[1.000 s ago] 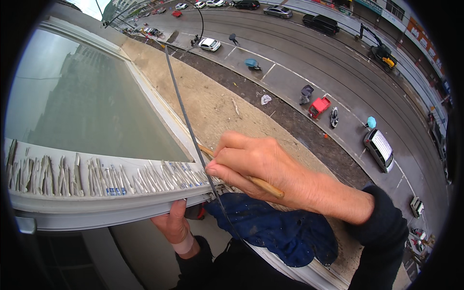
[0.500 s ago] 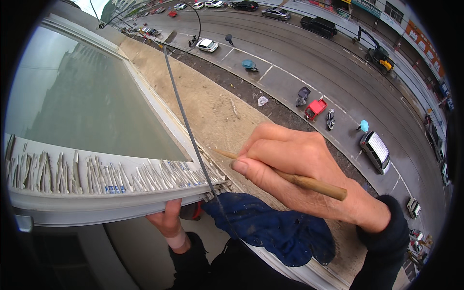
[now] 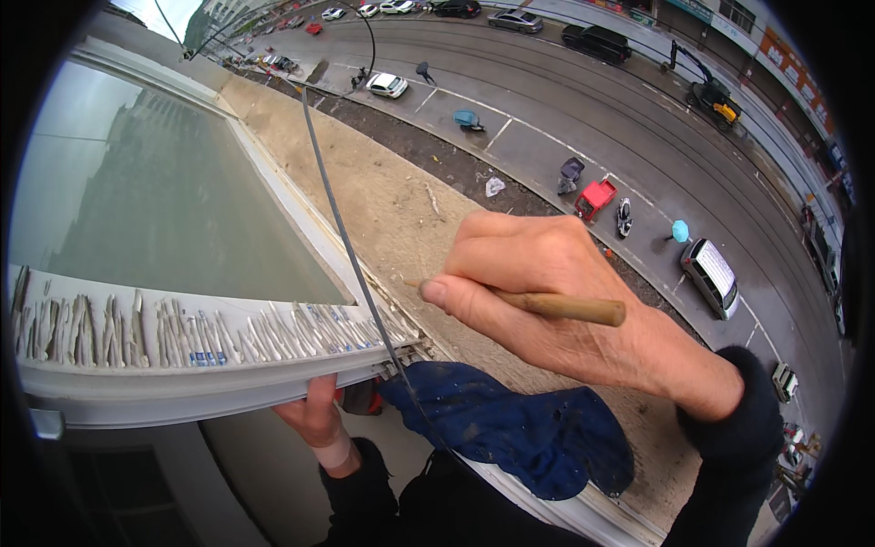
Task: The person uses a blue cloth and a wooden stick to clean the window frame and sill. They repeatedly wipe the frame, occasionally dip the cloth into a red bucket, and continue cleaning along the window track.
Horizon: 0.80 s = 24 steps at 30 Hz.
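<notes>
A big window (image 3: 200,210) with grey-green glass has a white frame (image 3: 118,378), and ragged grey and white strips (image 3: 87,333) sit along its near edge. The right hand (image 3: 529,251) pinches a stick between thumb and fingers. The dark blue cloth (image 3: 519,424), dirty and speckled, lies below it. The left hand (image 3: 314,419) touches the frame from below; I cannot tell how its hidden fingers are set. The stick (image 3: 574,308) is brown, round and smooth, with its thin tip over the sandy ledge (image 3: 346,187). Tiny blue marks (image 3: 208,357) on some strips are too small to read.
</notes>
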{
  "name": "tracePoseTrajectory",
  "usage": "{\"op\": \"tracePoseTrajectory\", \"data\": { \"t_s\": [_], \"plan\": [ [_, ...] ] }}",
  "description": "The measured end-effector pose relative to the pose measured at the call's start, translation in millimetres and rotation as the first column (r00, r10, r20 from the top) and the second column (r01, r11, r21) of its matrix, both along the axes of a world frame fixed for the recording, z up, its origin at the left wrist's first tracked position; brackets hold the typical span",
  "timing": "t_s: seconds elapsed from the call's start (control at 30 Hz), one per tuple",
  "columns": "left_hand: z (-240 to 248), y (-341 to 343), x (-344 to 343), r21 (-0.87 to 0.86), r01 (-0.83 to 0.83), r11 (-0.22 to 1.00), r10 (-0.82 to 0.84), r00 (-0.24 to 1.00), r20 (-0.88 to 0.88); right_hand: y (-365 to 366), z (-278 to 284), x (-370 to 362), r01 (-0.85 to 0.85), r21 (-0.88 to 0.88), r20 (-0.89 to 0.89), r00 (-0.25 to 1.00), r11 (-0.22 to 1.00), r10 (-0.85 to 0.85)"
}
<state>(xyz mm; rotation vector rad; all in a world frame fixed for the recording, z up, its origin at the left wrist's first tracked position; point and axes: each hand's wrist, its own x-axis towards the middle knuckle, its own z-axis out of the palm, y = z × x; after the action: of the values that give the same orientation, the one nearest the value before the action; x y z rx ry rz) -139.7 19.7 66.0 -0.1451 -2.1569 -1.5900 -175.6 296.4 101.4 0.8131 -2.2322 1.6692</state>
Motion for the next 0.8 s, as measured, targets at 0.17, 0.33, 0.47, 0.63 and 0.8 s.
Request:
{"op": "tracePoseTrajectory", "data": {
  "t_s": [0.17,0.33,0.47,0.63,0.8],
  "plan": [
    [0,-2,-1,-0.081,0.001,0.997,-0.003,1.0,-0.022,-10,1,1,-0.066,-0.063,0.05,0.996,0.996,0.069],
    [-5,-4,-2,0.028,-0.007,1.0,0.008,1.0,-0.028,18,6,6,-0.031,-0.007,0.088,0.996,0.999,0.032],
    [-5,-8,-4,-0.031,0.028,0.999,-0.029,0.999,-0.018,-5,0,-7,-0.002,-0.103,0.05,0.999,0.995,0.007],
    [-5,-7,-3,-0.016,0.028,0.999,-0.029,1.0,-0.012,-28,-3,-21,-0.039,-0.086,0.099,0.994,0.996,0.048],
    [-2,-1,-2,0.006,0.026,1.0,-0.026,1.0,-0.009,-50,-5,-40,-0.003,0.117,-0.001,1.0,0.993,0.003]
  ]
}}
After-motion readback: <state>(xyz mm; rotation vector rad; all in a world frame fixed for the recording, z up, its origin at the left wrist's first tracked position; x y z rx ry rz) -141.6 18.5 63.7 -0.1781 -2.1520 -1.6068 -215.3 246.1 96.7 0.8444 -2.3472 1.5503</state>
